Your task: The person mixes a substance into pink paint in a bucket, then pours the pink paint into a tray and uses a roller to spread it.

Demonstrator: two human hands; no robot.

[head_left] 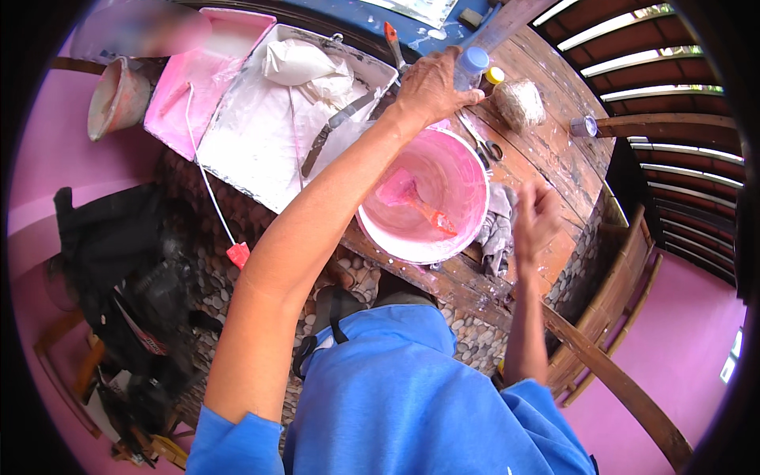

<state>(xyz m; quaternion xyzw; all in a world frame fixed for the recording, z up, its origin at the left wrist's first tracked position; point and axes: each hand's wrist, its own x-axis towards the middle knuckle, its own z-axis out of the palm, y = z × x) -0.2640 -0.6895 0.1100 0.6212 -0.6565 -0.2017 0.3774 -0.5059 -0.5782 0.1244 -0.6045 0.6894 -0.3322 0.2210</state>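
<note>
My left hand [434, 85] reaches across the table and grips a clear plastic bottle with a blue cap [473, 62], thumb on the near side and fingers behind it. Just beyond stands a small bottle with a yellow cap [494, 76]. Below my left forearm is a white bucket [372, 229] smeared pink inside, with a red-handled paintbrush [434, 215] lying in it. My right hand [538, 215], smeared by motion, hovers over the table beside a crumpled grey rag [497, 226]. Scissors [483, 142] with black handles lie between bucket and bottles.
Left of the bucket sit a white-coated tray [237, 150] holding a white bag [305, 67] and a pink tray [178, 119]. A paint roller frame [237, 253] hangs past the pebbled floor. A wrapped bundle [519, 104] rests on the wooden table [570, 170]; a bamboo bench [609, 309] stands right.
</note>
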